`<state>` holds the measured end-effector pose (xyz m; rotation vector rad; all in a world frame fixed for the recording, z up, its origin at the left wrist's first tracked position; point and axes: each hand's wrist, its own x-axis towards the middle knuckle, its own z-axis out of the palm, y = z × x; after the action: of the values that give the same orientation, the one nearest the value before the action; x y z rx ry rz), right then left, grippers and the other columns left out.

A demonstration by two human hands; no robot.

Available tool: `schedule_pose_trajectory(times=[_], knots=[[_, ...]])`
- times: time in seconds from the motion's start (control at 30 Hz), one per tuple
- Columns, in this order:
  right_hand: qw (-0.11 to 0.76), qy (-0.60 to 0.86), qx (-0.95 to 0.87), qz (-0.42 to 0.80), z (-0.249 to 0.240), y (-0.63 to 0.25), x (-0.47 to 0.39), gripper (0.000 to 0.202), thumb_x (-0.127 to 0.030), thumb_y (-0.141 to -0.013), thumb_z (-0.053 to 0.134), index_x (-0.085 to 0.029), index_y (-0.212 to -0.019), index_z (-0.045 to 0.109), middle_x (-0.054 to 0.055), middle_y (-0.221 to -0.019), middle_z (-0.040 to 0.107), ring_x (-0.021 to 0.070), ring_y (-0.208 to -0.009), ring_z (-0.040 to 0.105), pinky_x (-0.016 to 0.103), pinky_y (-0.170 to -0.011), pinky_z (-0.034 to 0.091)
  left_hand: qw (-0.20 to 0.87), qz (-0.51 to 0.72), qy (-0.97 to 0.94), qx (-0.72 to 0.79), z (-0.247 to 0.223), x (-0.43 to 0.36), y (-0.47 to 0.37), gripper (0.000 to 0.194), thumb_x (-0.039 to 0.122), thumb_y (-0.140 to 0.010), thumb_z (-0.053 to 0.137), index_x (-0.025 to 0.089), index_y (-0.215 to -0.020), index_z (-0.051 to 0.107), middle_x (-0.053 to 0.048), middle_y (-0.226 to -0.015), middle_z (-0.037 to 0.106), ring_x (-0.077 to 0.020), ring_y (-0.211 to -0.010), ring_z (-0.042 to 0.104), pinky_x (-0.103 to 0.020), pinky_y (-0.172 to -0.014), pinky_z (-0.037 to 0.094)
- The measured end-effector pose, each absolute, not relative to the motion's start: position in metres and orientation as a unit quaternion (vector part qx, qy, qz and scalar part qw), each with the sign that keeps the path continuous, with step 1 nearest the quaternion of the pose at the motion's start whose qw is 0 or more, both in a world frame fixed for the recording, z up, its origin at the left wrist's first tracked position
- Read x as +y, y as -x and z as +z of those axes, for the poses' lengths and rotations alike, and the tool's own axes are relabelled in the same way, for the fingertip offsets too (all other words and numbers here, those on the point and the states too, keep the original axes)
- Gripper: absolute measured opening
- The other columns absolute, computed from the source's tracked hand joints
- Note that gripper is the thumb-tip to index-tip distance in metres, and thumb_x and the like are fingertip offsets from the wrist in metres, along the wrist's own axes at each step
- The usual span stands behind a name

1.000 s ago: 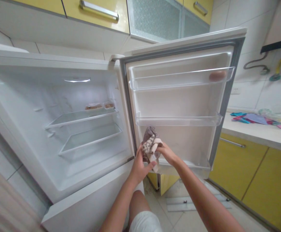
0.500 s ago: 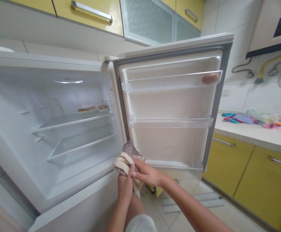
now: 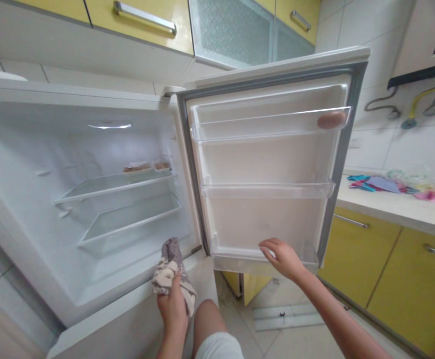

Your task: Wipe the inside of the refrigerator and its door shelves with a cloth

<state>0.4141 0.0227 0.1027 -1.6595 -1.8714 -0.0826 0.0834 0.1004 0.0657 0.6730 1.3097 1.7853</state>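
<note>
A crumpled grey-and-cream cloth (image 3: 168,271) is bunched in my left hand (image 3: 174,304), in front of the lower front edge of the open fridge (image 3: 135,296). My right hand (image 3: 283,257) holds nothing; its fingers are apart and slightly bent, near the bottom shelf of the fridge door (image 3: 251,219). The door stands wide open. Inside the fridge, small packs of food (image 3: 138,167) rest on the upper glass shelf (image 3: 108,187), above a second glass shelf (image 3: 131,219). A reddish-brown oval item (image 3: 330,119) lies in the top door rack.
Colourful cloths (image 3: 382,183) and clear plastic lie on the counter (image 3: 359,200) at the right, above yellow cabinets (image 3: 359,249). Pale strips (image 3: 288,319) lie on the floor below the door. Yellow wall cabinets (image 3: 142,35) hang overhead.
My right hand has let go of the cloth and moved right, towards the door's lower part. My left hand has moved left and down with the cloth. The view has shifted slightly.
</note>
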Motion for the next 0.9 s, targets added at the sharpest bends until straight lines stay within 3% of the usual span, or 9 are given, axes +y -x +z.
schedule_pose_trajectory(times=[0.2, 0.3, 0.4, 0.47, 0.53, 0.63, 0.73, 0.83, 0.9], knots=[[0.330, 0.727, -0.593, -0.108, 0.061, -0.482, -0.020, 0.050, -0.051, -0.102, 0.035, -0.023, -0.103, 0.076, 0.009, -0.105, 0.078, 0.0255, -0.097, 0.071, 0.038, -0.086, 0.054, 0.436, 0.576, -0.466, 0.510, 0.051, 0.105, -0.149, 0.030, 0.029, -0.077, 0.064, 0.018, -0.104, 0.071, -0.014, -0.113, 0.075, -0.0309, -0.115, 0.069, -0.049, -0.108, 0.049], [0.309, 0.740, -0.590, -0.093, 0.057, -0.484, -0.026, 0.055, -0.056, -0.101, 0.033, -0.026, -0.091, 0.077, 0.006, -0.093, 0.079, 0.0253, -0.087, 0.071, 0.038, -0.082, 0.052, 0.311, 0.589, -0.571, 0.480, 0.046, 0.096, -0.180, 0.042, 0.024, -0.085, 0.055, 0.019, -0.125, 0.065, -0.014, -0.149, 0.055, -0.0288, -0.142, 0.047, -0.048, -0.120, 0.035], [0.305, 0.755, -0.578, -0.057, 0.062, -0.480, -0.026, 0.060, -0.059, -0.101, 0.029, -0.028, -0.081, 0.077, 0.003, -0.089, 0.079, 0.0245, -0.084, 0.071, 0.037, -0.080, 0.050, 0.140, 0.494, -0.743, 0.430, 0.049, 0.076, -0.195, 0.053, 0.013, -0.084, 0.049, 0.027, -0.133, 0.064, -0.006, -0.161, 0.042, -0.0283, -0.154, 0.026, -0.054, -0.127, 0.020], [0.317, 0.758, -0.569, -0.042, 0.065, -0.479, -0.025, 0.062, -0.060, -0.101, 0.027, -0.029, -0.081, 0.077, 0.002, -0.090, 0.079, 0.0242, -0.086, 0.071, 0.036, -0.080, 0.049, 0.106, 0.396, -0.836, 0.365, 0.054, 0.063, -0.200, 0.064, 0.009, -0.079, 0.053, 0.034, -0.137, 0.061, -0.001, -0.160, 0.043, -0.0297, -0.154, 0.024, -0.059, -0.127, 0.013], [0.314, 0.759, -0.569, -0.043, 0.066, -0.478, -0.026, 0.062, -0.060, -0.101, 0.027, -0.029, -0.082, 0.077, 0.003, -0.089, 0.079, 0.0243, -0.086, 0.071, 0.035, -0.078, 0.048, 0.139, 0.354, -0.874, 0.302, 0.057, 0.056, -0.202, 0.068, 0.011, -0.076, 0.059, 0.037, -0.138, 0.059, -0.001, -0.159, 0.045, -0.0321, -0.153, 0.028, -0.063, -0.126, 0.008], [0.292, 0.757, -0.581, -0.063, 0.066, -0.476, -0.028, 0.061, -0.057, -0.102, 0.027, -0.027, -0.081, 0.076, 0.004, -0.086, 0.079, 0.0242, -0.083, 0.071, 0.034, -0.075, 0.047, 0.214, 0.391, -0.851, 0.279, 0.053, 0.059, -0.197, 0.063, 0.013, -0.074, 0.063, 0.038, -0.132, 0.064, -0.004, -0.154, 0.051, -0.0338, -0.150, 0.035, -0.062, -0.126, 0.005], [0.267, 0.759, -0.587, -0.087, 0.065, -0.472, -0.028, 0.059, -0.052, -0.103, 0.026, -0.027, -0.077, 0.073, 0.005, -0.080, 0.077, 0.0234, -0.080, 0.070, 0.033, -0.073, 0.045, 0.215, 0.466, -0.784, 0.350, 0.040, 0.073, -0.185, 0.061, 0.011, -0.074, 0.061, 0.036, -0.129, 0.067, -0.006, -0.153, 0.053, -0.0336, -0.150, 0.034, -0.059, -0.127, 0.006], [0.261, 0.764, -0.581, -0.101, 0.065, -0.470, -0.028, 0.059, -0.051, -0.103, 0.026, -0.026, -0.075, 0.072, 0.005, -0.080, 0.076, 0.0224, -0.078, 0.069, 0.033, -0.072, 0.044, 0.233, 0.581, -0.676, 0.390, 0.030, 0.088, -0.181, 0.056, 0.014, -0.073, 0.063, 0.028, -0.127, 0.067, -0.010, -0.156, 0.049, -0.0312, -0.153, 0.028, -0.052, -0.128, 0.012], [0.268, 0.764, -0.579, -0.101, 0.065, -0.470, -0.028, 0.060, -0.051, -0.103, 0.026, -0.025, -0.074, 0.072, 0.006, -0.081, 0.076, 0.0225, -0.079, 0.069, 0.034, -0.074, 0.045, 0.312, 0.659, -0.544, 0.415, 0.030, 0.098, -0.187, 0.049, 0.015, -0.072, 0.063, 0.024, -0.120, 0.067, -0.012, -0.151, 0.053, -0.0277, -0.150, 0.035, -0.045, -0.126, 0.021]])
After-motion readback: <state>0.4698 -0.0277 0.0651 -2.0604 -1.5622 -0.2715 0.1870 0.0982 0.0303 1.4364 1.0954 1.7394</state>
